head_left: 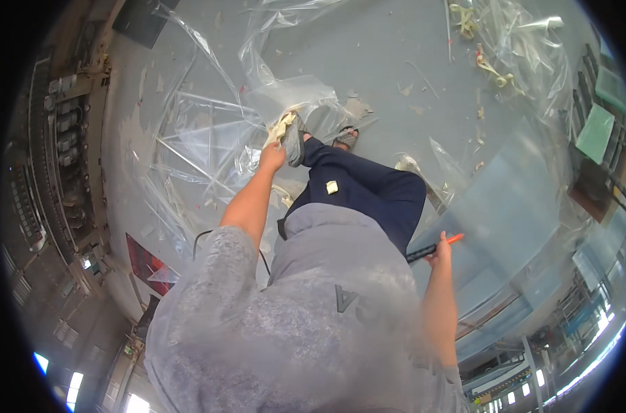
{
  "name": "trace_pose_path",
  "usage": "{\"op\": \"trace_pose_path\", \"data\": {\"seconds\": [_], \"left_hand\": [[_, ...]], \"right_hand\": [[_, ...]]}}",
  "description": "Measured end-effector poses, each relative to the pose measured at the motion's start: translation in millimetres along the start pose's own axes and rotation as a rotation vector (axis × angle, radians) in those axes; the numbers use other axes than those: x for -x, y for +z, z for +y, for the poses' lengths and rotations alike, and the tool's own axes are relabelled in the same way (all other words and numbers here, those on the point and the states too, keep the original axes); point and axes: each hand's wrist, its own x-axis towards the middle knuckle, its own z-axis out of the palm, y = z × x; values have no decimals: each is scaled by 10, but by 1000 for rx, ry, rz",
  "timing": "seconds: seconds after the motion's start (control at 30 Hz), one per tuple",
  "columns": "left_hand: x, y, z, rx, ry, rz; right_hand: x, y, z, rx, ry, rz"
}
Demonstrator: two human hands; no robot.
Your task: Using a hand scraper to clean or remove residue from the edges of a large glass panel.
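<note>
My left hand is stretched forward beside my foot, its fingers closed round a crumpled strip of pale yellow tape. Clear plastic film spreads out from around that strip over the floor, with loose folds on the left. Low at my right side, my right hand grips a slim black-handled tool with an orange end; its exact kind does not show. A small pale yellow scrap sits on my dark trousers.
More crumpled film and a yellow tape wad lie at the far right. A large translucent bluish sheet stands at my right, with green panels beyond. A red panel and a roller machine are left.
</note>
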Motion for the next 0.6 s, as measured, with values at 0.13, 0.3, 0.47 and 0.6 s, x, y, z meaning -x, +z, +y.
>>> {"op": "trace_pose_path", "data": {"seconds": [0.13, 0.3, 0.47, 0.6], "left_hand": [[-211, 117, 134, -177, 37, 205], [-553, 179, 100, -441, 94, 198], [-1196, -84, -125, -623, 125, 86], [-1939, -1395, -220, -922, -24, 223]], "right_hand": [[-171, -55, -8, -116, 74, -95], [-30, -98, 66, -23, 77, -158], [322, -54, -90, -32, 59, -172], [284, -167, -59, -76, 78, -100]]}}
